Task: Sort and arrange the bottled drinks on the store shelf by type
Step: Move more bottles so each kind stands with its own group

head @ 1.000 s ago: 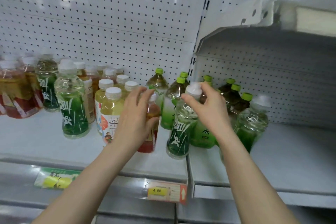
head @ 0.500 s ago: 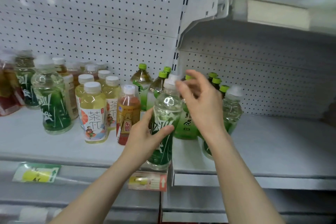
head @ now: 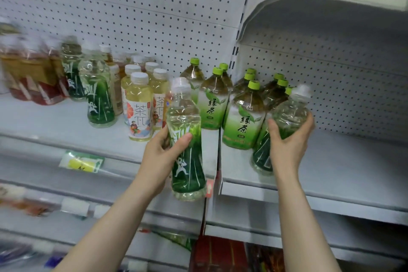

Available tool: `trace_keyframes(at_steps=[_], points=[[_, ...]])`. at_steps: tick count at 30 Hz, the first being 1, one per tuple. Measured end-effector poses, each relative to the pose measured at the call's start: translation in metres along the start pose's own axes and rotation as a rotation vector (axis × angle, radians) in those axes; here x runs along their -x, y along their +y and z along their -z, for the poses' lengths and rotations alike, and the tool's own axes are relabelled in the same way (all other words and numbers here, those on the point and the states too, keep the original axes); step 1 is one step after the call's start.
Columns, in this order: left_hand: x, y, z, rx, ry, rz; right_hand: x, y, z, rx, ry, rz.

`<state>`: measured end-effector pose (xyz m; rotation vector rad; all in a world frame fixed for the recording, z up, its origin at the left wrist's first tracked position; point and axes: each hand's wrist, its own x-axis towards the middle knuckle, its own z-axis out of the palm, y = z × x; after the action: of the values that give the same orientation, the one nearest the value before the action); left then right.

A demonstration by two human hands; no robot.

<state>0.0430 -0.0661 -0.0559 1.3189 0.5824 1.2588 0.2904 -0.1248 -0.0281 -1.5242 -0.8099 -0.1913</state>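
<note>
The left hand (head: 161, 157) grips 1 clear plastic green-labelled bottle (head: 185, 121); the right hand (head: 287, 146) grips a 2nd tilted bottle (head: 289, 112). Green-capped tea bottles (head: 245, 121) stand between both hands.

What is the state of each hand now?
Left hand: grips a white-capped green bottle.
Right hand: grips a second, tilted white-capped bottle.
</note>
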Motion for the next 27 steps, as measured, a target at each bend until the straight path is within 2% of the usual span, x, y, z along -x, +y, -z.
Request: trace_keyframes(at_steps=[10,20,27], points=[[0.029,0.028,0.094,-0.02,0.049,-0.008,0.077,-0.085,-0.052,-0.253,-0.244,0.01],[0.058,0.088,0.276,-0.083,0.196,-0.042,0.215,-0.186,-0.178,-0.427,-0.516,-0.071],[0.086,0.124,0.388,-0.128,0.321,-0.058,0.298,-0.246,-0.259,-0.527,-0.682,-0.06]])
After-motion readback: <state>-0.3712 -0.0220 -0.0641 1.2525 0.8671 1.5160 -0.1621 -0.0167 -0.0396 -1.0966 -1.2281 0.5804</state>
